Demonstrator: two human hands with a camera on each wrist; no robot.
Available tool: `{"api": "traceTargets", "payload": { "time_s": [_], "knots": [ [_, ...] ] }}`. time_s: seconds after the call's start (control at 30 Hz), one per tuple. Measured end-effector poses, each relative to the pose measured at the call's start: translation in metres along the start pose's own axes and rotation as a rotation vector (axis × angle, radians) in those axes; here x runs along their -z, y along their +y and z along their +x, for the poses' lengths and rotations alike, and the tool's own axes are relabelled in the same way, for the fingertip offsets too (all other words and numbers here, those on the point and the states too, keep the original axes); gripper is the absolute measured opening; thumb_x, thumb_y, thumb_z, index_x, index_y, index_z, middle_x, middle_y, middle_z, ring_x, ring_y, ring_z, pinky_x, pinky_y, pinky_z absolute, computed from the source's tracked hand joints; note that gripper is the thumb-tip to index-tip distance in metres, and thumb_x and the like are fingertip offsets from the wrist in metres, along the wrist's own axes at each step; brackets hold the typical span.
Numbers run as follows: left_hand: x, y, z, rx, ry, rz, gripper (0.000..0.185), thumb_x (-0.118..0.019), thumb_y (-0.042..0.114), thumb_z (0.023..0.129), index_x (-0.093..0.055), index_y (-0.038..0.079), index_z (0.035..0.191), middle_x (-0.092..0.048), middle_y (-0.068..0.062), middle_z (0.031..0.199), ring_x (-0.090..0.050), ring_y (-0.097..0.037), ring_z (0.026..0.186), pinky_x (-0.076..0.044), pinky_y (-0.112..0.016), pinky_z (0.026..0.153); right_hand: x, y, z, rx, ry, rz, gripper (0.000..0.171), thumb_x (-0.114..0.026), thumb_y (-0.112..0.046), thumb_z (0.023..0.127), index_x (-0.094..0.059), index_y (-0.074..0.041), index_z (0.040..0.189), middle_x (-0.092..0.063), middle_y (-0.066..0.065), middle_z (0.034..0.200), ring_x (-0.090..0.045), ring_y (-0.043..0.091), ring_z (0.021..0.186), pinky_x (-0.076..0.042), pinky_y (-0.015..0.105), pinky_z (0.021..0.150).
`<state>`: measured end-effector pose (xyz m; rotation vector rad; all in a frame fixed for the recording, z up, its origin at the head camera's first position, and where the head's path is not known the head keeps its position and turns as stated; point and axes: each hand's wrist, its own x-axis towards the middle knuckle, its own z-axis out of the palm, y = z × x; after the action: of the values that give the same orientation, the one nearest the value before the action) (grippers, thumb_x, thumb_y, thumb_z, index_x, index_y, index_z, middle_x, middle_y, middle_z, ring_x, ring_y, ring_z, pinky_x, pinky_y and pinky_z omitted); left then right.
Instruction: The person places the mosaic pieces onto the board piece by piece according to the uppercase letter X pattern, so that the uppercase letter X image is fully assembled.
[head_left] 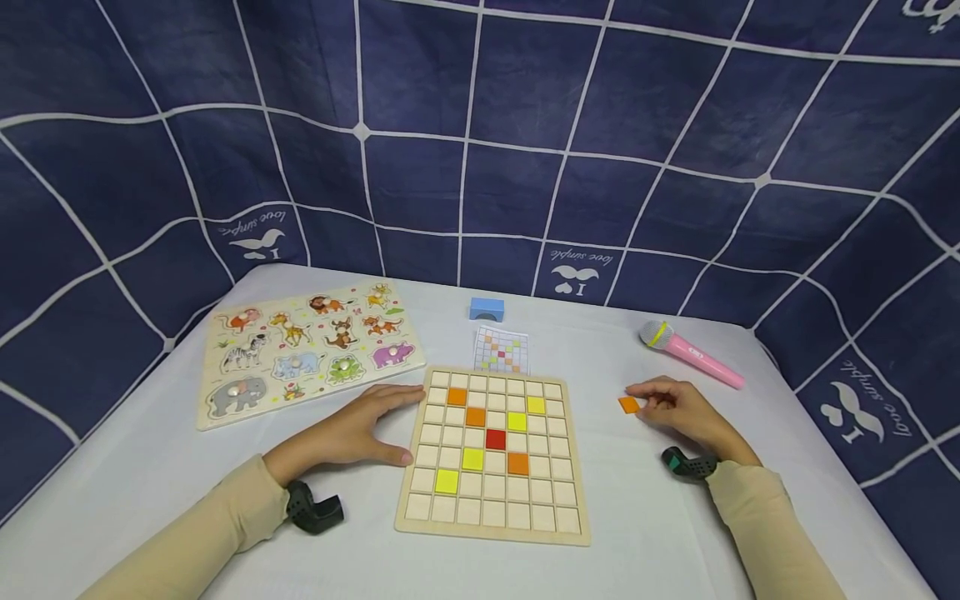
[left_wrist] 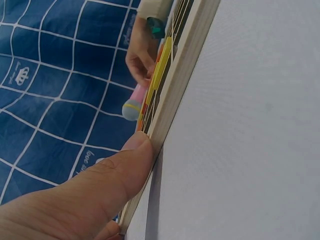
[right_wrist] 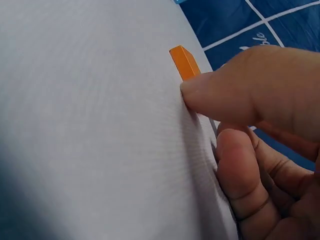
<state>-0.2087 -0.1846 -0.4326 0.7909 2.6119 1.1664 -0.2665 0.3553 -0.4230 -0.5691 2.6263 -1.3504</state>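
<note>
A wooden grid board [head_left: 491,534] lies in the middle of the white table, with several orange, yellow and red tiles set in its squares. My left hand [head_left: 390,421] rests flat at the board's left edge, fingers straight along the top-left corner. In the left wrist view its thumb [left_wrist: 135,155] presses against the board's rim [left_wrist: 185,65]. Right of the board my right hand [head_left: 647,398] pinches a loose orange tile [head_left: 628,405] lying on the table. In the right wrist view the thumb [right_wrist: 235,85] touches the tile's [right_wrist: 184,61] edge and the other fingers are curled.
An animal peg puzzle [head_left: 307,350] lies at the back left. A pattern card [head_left: 501,350] and a blue block [head_left: 486,308] sit behind the board. A pink toy microphone [head_left: 693,354] lies at the back right. Blue checked cloth walls the table [head_left: 150,467] in.
</note>
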Motion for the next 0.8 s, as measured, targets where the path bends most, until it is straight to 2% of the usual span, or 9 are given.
{"api": "traceTargets", "payload": {
  "time_s": [0.13, 0.3, 0.57, 0.8],
  "knots": [
    [0.0, 0.0, 0.0, 0.002, -0.001, 0.003, 0.095, -0.095, 0.04, 0.083, -0.052, 0.002, 0.159, -0.046, -0.019, 0.166, -0.037, -0.048, 0.152, -0.027, -0.074, 0.122, -0.001, -0.002, 0.0, 0.009, 0.012, -0.034, 0.028, -0.077, 0.004, 0.093, -0.074, 0.012, 0.12, -0.065, 0.011, 0.106, -0.055, 0.006, 0.083, -0.048, 0.017, 0.069],
    [0.0, 0.001, 0.0, 0.0, 0.001, 0.007, 0.096, -0.095, 0.04, 0.082, -0.052, 0.002, 0.159, -0.047, -0.02, 0.166, -0.037, -0.048, 0.152, -0.027, -0.074, 0.122, -0.004, -0.006, 0.0, -0.008, 0.024, -0.06, 0.025, -0.081, 0.004, 0.09, -0.074, 0.011, 0.113, -0.064, 0.006, 0.1, -0.055, 0.006, 0.081, -0.048, 0.018, 0.069],
    [0.001, 0.0, 0.0, -0.006, 0.004, 0.002, 0.095, -0.095, 0.039, 0.083, -0.052, 0.001, 0.158, -0.047, -0.02, 0.165, -0.037, -0.048, 0.152, -0.027, -0.074, 0.122, -0.008, -0.017, 0.003, 0.02, 0.001, -0.085, 0.026, -0.082, 0.004, 0.087, -0.073, 0.009, 0.111, -0.064, 0.0, 0.089, -0.054, 0.008, 0.076, -0.047, 0.02, 0.065],
    [0.001, 0.001, 0.0, -0.005, -0.001, 0.001, 0.095, -0.095, 0.04, 0.083, -0.052, 0.001, 0.159, -0.046, -0.019, 0.166, -0.037, -0.048, 0.152, -0.027, -0.074, 0.122, -0.015, -0.027, 0.006, 0.032, -0.031, -0.091, 0.027, -0.084, 0.004, 0.085, -0.074, 0.006, 0.11, -0.065, 0.002, 0.088, -0.054, 0.01, 0.077, -0.046, 0.021, 0.067]
  ]
}}
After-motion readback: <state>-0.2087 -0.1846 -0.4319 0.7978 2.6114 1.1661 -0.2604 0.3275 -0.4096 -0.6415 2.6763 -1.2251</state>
